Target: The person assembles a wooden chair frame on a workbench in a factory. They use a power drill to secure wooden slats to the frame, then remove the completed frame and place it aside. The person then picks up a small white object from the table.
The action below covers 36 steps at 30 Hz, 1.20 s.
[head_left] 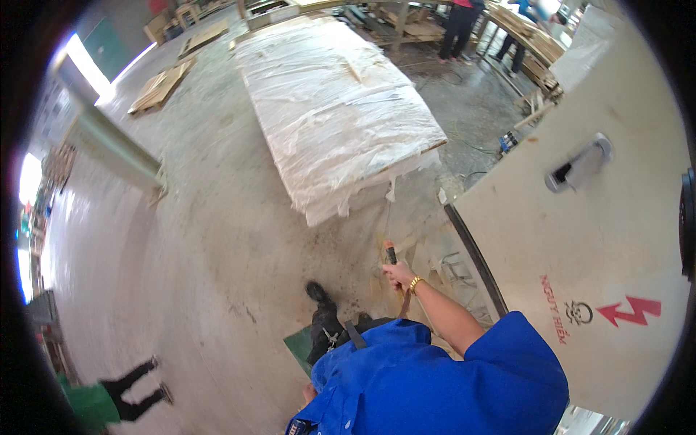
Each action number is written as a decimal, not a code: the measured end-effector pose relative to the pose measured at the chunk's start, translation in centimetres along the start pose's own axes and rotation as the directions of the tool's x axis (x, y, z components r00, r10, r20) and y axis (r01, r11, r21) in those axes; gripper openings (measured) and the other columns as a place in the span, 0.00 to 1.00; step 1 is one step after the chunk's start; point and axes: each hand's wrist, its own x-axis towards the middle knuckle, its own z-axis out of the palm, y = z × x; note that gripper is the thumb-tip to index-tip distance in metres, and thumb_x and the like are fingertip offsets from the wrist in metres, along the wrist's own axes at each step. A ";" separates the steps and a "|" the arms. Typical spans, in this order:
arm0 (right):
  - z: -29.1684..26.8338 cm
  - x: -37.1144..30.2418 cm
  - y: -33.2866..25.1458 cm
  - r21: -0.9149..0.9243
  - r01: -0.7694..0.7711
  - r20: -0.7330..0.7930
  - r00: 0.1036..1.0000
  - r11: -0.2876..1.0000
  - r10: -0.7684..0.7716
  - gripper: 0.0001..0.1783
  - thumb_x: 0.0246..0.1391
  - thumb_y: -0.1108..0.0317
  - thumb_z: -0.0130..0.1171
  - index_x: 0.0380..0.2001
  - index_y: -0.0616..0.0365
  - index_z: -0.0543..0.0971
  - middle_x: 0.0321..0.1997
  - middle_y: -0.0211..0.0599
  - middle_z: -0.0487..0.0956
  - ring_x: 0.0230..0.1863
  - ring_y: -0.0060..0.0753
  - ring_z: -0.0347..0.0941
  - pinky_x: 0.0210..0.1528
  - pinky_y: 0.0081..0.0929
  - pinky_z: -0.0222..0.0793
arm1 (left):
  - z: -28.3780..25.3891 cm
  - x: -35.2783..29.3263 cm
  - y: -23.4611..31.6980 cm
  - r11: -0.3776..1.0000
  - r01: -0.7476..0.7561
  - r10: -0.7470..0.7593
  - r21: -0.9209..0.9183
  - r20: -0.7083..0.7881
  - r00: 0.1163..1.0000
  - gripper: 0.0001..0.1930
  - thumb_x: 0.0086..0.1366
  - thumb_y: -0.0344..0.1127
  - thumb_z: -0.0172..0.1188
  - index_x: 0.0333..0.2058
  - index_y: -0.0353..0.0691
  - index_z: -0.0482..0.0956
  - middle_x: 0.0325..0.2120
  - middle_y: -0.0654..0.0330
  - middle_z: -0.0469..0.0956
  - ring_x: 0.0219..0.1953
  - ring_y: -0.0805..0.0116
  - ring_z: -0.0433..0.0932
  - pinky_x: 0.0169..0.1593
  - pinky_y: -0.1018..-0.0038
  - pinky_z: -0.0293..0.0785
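Near the middle of the scene, right of my feet: one hand tool (390, 254), slim, dark in the body with an orange end, kept in my right hand (399, 275). Condition of that hand: fingers closed round the dark part, orange end standing clear beyond the fist; what lies inside the grip or below it I cannot tell. Long axis of the tool: from my fist toward the far side, leaning slightly left, so that its orange end points roughly at the wrapped stack (333, 109). Relation of note: the stack lies far and to the left of my right hand, its nearest corner left of the tool's line, with bare concrete floor (217, 239) between; tool and stack do not touch. Of my two hands the right is the nearer to it. Left hand (309, 394): one, low and near, left of my body, mostly hidden by my blue shirt (435, 370); open or closed, I cannot tell. Right wrist: one gold bracelet (415, 284). To the right: one pale cabinet (522, 217) with a recessed handle and a red lightning arrow, its dark lower edge apart from my fist. Near left: one person in green (90, 402), well apart from me.
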 end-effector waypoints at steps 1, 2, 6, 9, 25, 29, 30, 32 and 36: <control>0.5 1.4 -2.6 0.072 0.025 0.038 0.999 0.997 -0.028 0.15 0.53 0.58 0.56 0.25 0.60 0.71 0.10 0.21 0.59 0.07 0.21 0.54 0.10 0.26 0.56 | -0.3 2.0 2.2 0.999 -0.020 0.019 0.025 0.031 0.999 0.19 0.63 0.43 0.51 0.49 0.38 0.71 0.40 0.50 0.77 0.40 0.55 0.77 0.39 0.60 0.73; 0.9 2.9 -5.3 0.067 0.047 -0.040 0.998 0.997 -0.044 0.15 0.53 0.59 0.56 0.25 0.60 0.71 0.10 0.21 0.58 0.07 0.21 0.54 0.10 0.26 0.55 | -0.7 3.9 4.3 0.998 -0.038 0.035 0.057 0.051 0.998 0.20 0.63 0.43 0.51 0.49 0.38 0.70 0.40 0.50 0.76 0.41 0.55 0.77 0.39 0.60 0.72; 0.4 7.2 -11.3 0.258 0.096 -0.314 0.949 0.961 -0.011 0.12 0.51 0.63 0.56 0.22 0.59 0.70 0.09 0.23 0.59 0.06 0.21 0.54 0.09 0.26 0.52 | -2.7 11.4 13.5 0.981 -0.100 0.074 0.168 0.151 0.986 0.22 0.63 0.44 0.51 0.52 0.39 0.67 0.42 0.49 0.75 0.43 0.53 0.76 0.41 0.58 0.72; -1.2 9.2 -14.9 0.438 0.196 -0.470 0.882 0.877 0.038 0.12 0.51 0.63 0.56 0.23 0.59 0.70 0.09 0.22 0.58 0.07 0.20 0.54 0.09 0.26 0.51 | -5.0 16.3 21.2 0.995 -0.043 0.027 0.090 0.173 0.985 0.23 0.63 0.44 0.50 0.54 0.40 0.65 0.44 0.48 0.75 0.44 0.52 0.75 0.41 0.57 0.72; -21.8 19.8 -18.8 0.790 0.126 -0.544 0.598 0.601 0.589 0.11 0.50 0.63 0.51 0.23 0.59 0.73 0.11 0.30 0.64 0.08 0.28 0.60 0.13 0.36 0.59 | 7.6 21.8 56.7 0.957 -0.046 0.007 0.285 0.135 0.991 0.20 0.63 0.44 0.50 0.49 0.40 0.70 0.42 0.53 0.77 0.45 0.56 0.75 0.47 0.61 0.69; -24.9 18.1 -19.7 0.816 0.131 -0.486 0.682 0.563 0.547 0.10 0.50 0.64 0.52 0.23 0.60 0.73 0.11 0.30 0.64 0.08 0.28 0.60 0.13 0.36 0.60 | 12.7 22.5 63.0 0.816 -0.216 0.018 0.536 0.349 0.937 0.17 0.63 0.44 0.50 0.45 0.39 0.74 0.39 0.54 0.78 0.43 0.60 0.76 0.45 0.65 0.70; -25.6 18.0 -20.2 0.797 0.102 -0.485 0.694 0.595 0.532 0.10 0.50 0.64 0.53 0.23 0.60 0.73 0.11 0.30 0.65 0.08 0.29 0.60 0.13 0.36 0.60 | 12.9 22.8 64.2 0.791 -0.252 0.020 0.557 0.388 0.921 0.17 0.63 0.44 0.50 0.43 0.39 0.75 0.38 0.55 0.78 0.42 0.61 0.76 0.45 0.66 0.70; -27.2 18.1 -20.1 0.741 0.029 -0.543 0.614 0.671 0.573 0.10 0.50 0.64 0.54 0.22 0.60 0.74 0.12 0.32 0.66 0.08 0.30 0.61 0.12 0.34 0.59 | 12.3 23.6 66.7 0.734 -0.334 0.023 0.591 0.471 0.882 0.16 0.62 0.44 0.50 0.41 0.38 0.77 0.37 0.56 0.79 0.42 0.62 0.77 0.44 0.67 0.70; -31.4 18.2 -23.8 0.675 0.110 -0.573 0.701 0.730 0.424 0.10 0.45 0.63 0.57 0.23 0.61 0.75 0.10 0.32 0.67 0.08 0.30 0.62 0.11 0.32 0.57 | 9.9 25.2 74.7 0.693 -0.465 0.097 0.551 0.568 0.817 0.16 0.62 0.43 0.50 0.36 0.37 0.80 0.34 0.58 0.80 0.40 0.66 0.77 0.43 0.71 0.71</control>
